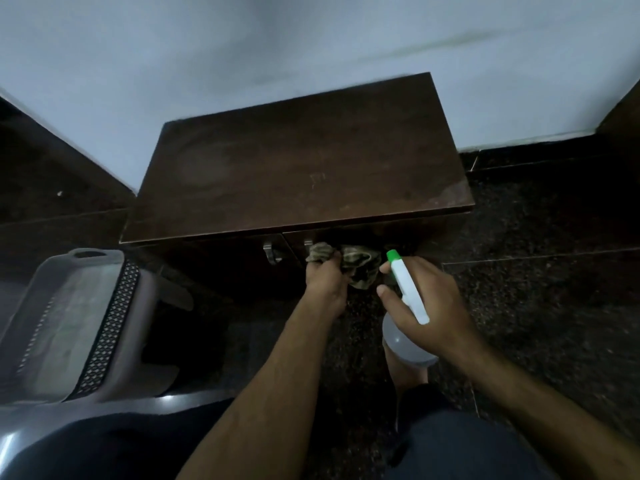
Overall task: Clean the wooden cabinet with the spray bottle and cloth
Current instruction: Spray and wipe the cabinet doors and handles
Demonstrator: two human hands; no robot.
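A low dark brown wooden cabinet (298, 164) stands against the pale wall, its flat top facing me. Two metal handles (272, 254) show on its shadowed front doors. My left hand (325, 282) grips a crumpled olive-brown cloth (356, 263) and presses it against the right door, beside the right handle. My right hand (426, 303) holds a spray bottle (408, 289) with a white head, a green nozzle and a clear body. The nozzle points at the cabinet front just right of the cloth.
A grey plastic stool (69, 320) with a perforated side stands on the floor at the left. The floor (540, 258) is dark speckled stone. My knees in dark clothing fill the bottom edge. A dark wall or furniture edge rises at the far right.
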